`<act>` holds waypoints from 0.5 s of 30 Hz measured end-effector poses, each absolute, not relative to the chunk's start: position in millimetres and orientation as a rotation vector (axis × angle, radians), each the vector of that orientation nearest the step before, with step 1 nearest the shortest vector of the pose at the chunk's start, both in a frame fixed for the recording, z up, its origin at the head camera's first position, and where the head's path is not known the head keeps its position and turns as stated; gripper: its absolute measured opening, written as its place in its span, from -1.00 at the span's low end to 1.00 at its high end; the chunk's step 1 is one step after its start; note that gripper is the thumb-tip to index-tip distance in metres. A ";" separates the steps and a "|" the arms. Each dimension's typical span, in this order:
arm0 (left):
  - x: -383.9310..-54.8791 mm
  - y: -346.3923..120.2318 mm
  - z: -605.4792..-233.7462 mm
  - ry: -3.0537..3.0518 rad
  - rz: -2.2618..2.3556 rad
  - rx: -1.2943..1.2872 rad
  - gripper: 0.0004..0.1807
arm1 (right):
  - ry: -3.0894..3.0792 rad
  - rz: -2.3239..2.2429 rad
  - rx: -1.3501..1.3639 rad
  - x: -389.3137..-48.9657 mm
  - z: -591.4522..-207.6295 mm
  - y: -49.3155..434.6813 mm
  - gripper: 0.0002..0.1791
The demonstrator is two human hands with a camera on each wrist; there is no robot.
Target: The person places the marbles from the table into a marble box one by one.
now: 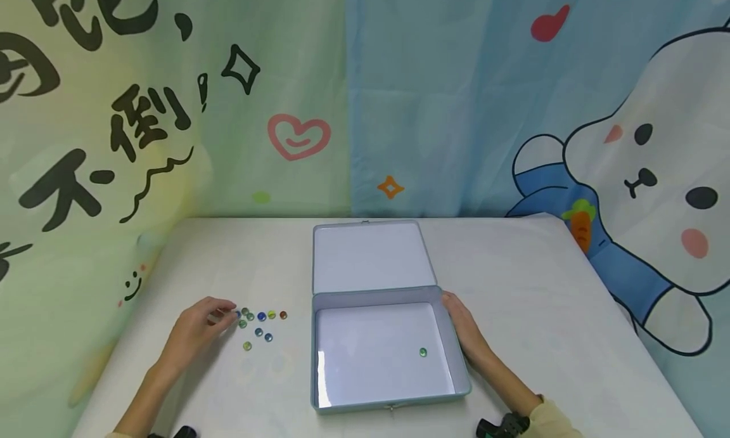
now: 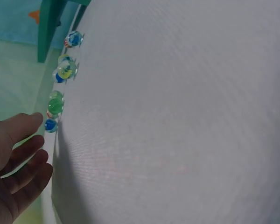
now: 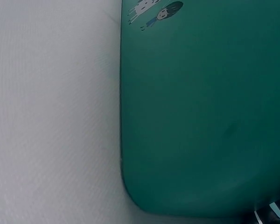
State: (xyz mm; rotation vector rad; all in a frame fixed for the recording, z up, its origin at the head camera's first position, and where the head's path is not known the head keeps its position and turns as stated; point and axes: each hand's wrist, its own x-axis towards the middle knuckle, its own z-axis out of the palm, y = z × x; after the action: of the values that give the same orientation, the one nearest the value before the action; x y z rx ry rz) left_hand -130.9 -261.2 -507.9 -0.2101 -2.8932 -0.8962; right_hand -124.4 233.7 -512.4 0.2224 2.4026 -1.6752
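Observation:
My left hand (image 1: 199, 327) is low over the table at the left end of a loose group of glass marbles. In the left wrist view its thumb and fingers are spread apart, with a blue marble (image 2: 50, 125) just beyond the thumb tip. My right hand (image 1: 464, 327) rests along the right side of an open tin box (image 1: 376, 362), fingers near its back corner. One green marble (image 1: 423, 352) lies on the box floor. The right wrist view has the box's green outer wall (image 3: 200, 116) with small cartoon figures, and no fingers of that hand.
The box's hinged lid (image 1: 371, 257) lies folded back behind it. Several marbles, including a dark blue marble (image 1: 262, 316) and a brown marble (image 1: 283, 315), are scattered on the white tabletop (image 1: 525, 286) left of the box. A printed curtain (image 1: 422, 96) hangs behind the table.

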 end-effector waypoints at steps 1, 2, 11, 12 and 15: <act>-131.3 -261.5 -508.7 -2.899 -0.889 -0.206 -0.79 | 2.398 -1.679 0.223 -124.0 -512.6 233.6 -0.36; -131.5 -261.6 -509.4 -2.906 -0.880 -0.202 -0.79 | 2.394 -1.682 0.227 -123.6 -513.2 233.6 -0.36; -131.2 -259.4 -511.1 -2.932 -0.784 -0.222 -0.83 | 2.390 -1.696 0.220 -123.9 -514.4 233.4 -0.38; -131.1 -258.8 -511.0 -2.934 -0.778 -0.216 -0.83 | 2.386 -1.702 0.214 -124.2 -514.0 233.4 -0.38; -130.8 -257.0 -510.0 -2.946 -0.760 -0.195 -0.83 | 2.379 -1.709 0.211 -124.4 -513.0 233.3 -0.39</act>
State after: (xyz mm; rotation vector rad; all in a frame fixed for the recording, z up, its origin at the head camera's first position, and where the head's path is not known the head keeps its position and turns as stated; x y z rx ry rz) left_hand -130.8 -257.0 -510.0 -0.1946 -2.9464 -0.7600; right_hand -124.4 233.3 -513.0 0.2112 2.3790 -1.7091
